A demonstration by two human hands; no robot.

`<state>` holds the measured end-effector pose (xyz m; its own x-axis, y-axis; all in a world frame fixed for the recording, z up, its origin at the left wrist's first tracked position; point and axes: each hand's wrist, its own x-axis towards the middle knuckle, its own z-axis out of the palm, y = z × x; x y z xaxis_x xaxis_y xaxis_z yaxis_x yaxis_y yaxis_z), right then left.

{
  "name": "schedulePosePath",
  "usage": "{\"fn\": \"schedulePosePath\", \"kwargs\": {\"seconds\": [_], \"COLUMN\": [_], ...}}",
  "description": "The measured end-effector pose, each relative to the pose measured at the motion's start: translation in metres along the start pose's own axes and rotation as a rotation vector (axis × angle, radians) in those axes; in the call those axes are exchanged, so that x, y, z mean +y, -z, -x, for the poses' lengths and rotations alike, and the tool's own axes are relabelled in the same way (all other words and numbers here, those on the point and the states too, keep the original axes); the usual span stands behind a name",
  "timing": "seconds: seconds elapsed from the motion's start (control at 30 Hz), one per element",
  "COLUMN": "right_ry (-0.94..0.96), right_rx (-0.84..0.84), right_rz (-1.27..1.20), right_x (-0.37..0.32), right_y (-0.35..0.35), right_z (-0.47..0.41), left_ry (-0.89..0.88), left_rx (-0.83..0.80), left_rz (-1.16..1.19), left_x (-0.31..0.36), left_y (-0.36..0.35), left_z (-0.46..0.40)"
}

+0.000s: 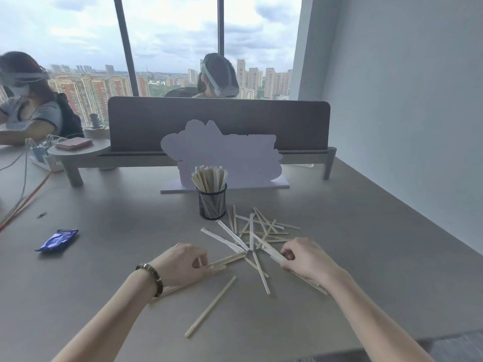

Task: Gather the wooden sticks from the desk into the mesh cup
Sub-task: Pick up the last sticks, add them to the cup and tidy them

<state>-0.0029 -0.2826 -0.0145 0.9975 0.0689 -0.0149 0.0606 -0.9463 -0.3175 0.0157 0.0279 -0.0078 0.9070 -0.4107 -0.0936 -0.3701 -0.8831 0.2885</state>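
Observation:
A black mesh cup (212, 202) stands upright mid-desk with several wooden sticks (209, 177) fanned out of its top. In front of it and to its right lies a loose pile of wooden sticks (257, 232), criss-crossed on the grey desk (366, 244). One single stick (210, 307) lies apart, nearer to me. My left hand (180, 265) grips a few sticks lying flat at the pile's left edge. My right hand (305, 259) pinches a stick at the pile's right edge, and more sticks run under its wrist.
A blue packet (58, 239) lies on the desk at the left. Behind the cup stands a pale cut-out sign (222, 152) and a grey divider screen (219, 124) on a low shelf. Cables (23, 194) run along the left edge. Two people sit beyond.

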Motion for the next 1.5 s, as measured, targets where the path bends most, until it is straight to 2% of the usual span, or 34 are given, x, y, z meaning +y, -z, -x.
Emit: {"fn": "schedulePosePath", "kwargs": {"seconds": [0.17,0.43,0.57,0.93,1.17,1.5], "right_ry": [-0.008,-0.061,-0.089,-0.151,-0.086,0.014], "right_rx": [0.007,-0.019,-0.016,-0.05,-0.097,-0.215], "right_rz": [-0.037,-0.016,-0.027,-0.097,-0.038,0.006], "right_x": [-0.009,-0.021,-0.022,-0.025,-0.025,-0.022], "right_y": [-0.004,-0.005,-0.005,-0.008,-0.011,0.009], "right_z": [0.0,-0.001,-0.001,-0.002,-0.018,-0.059], "left_ry": [-0.062,-0.057,-0.053,-0.003,0.042,-0.047], "left_rx": [-0.126,-0.094,-0.16,-0.178,-0.142,-0.082], "left_rz": [-0.116,-0.176,-0.211,-0.279,-0.312,-0.288], "left_x": [0.021,0.03,0.036,0.049,0.053,0.044], "left_y": [-0.001,-0.005,-0.01,-0.006,-0.001,-0.007], "left_z": [0.003,0.001,0.001,-0.005,-0.001,-0.008]}}
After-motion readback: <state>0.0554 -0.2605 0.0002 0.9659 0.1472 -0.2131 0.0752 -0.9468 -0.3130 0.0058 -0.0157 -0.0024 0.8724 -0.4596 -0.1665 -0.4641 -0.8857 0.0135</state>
